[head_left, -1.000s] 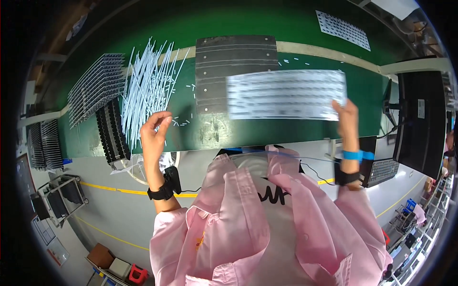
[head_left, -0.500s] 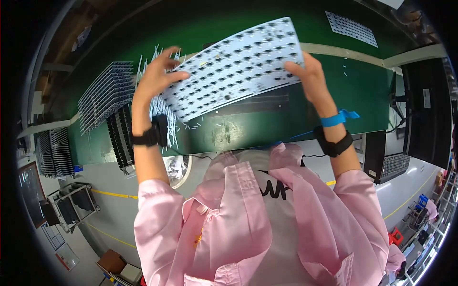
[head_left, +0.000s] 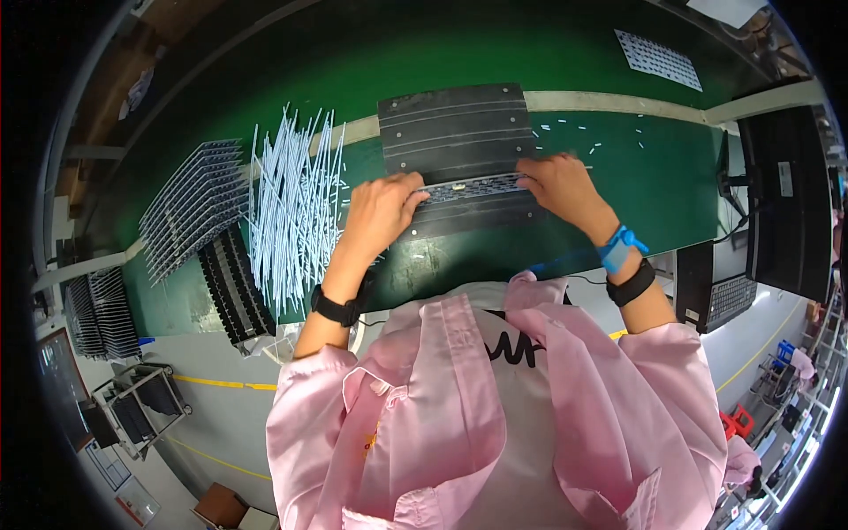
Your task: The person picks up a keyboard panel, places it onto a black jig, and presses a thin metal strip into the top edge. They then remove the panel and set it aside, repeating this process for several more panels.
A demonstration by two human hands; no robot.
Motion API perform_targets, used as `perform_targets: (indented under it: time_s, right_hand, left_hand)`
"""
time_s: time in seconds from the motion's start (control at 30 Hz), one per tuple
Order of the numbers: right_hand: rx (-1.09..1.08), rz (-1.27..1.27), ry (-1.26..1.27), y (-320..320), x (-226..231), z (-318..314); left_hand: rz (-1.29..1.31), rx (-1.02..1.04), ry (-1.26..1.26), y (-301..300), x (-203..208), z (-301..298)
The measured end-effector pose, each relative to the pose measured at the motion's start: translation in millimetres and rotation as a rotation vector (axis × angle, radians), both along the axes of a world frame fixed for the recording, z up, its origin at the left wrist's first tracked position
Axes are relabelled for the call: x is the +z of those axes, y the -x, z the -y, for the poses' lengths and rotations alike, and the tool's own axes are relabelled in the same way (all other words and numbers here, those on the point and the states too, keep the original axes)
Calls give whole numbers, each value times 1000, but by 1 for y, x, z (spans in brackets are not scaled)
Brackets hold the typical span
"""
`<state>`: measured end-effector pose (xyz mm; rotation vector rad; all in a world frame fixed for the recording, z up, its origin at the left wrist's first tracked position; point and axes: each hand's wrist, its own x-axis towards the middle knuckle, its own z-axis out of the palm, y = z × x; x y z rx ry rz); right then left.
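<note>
Between my hands a keyboard plate (head_left: 473, 189) stands nearly on edge, seen as a narrow strip with dark spots. My left hand (head_left: 383, 210) pinches its left end, and my right hand (head_left: 564, 187) grips the right end. Under and behind it lies a black grooved board (head_left: 455, 132) with several round fasteners; whether the plate's lower edge sits in a groove, I cannot tell. To the left of my left hand is a heap of thin white strips (head_left: 291, 212). A blue band (head_left: 621, 247) circles my right wrist.
Several plates stand in a row (head_left: 194, 208) by a black slotted rack (head_left: 234, 291) at the left. Another plate (head_left: 658, 60) lies far right. Small white bits (head_left: 581, 132) dot the green table (head_left: 654, 194). A monitor (head_left: 786, 203) and keyboard (head_left: 731, 305) are at the right.
The plate has come down from its raised, face-visible tilt to near edge-on over the black board. Both hands have lowered with it and moved closer together. The strip heap is now uncovered.
</note>
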<state>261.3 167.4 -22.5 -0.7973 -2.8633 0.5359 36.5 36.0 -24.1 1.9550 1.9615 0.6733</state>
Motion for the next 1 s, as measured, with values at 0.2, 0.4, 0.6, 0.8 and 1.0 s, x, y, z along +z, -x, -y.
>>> perform_targets:
  time_s: [0.2, 0.4, 0.6, 0.8, 1.0]
  right_hand:
    - [26, 49, -26, -4, -5, 11]
    - [0, -53, -75, -5, -6, 17]
    - [9, -99, -83, 1, -17, 33]
    - [17, -72, -76, 2, -11, 34]
    - [-8, -22, -80, 0, -19, 1]
  left_hand:
    - [13, -12, 77, -2, 1, 10]
    - [22, -3, 19, -2, -2, 12]
    - [47, 26, 112, 4, 0, 26]
    - [-27, 37, 29, 2, -12, 34]
    - [-32, 42, 53, 3, -19, 3]
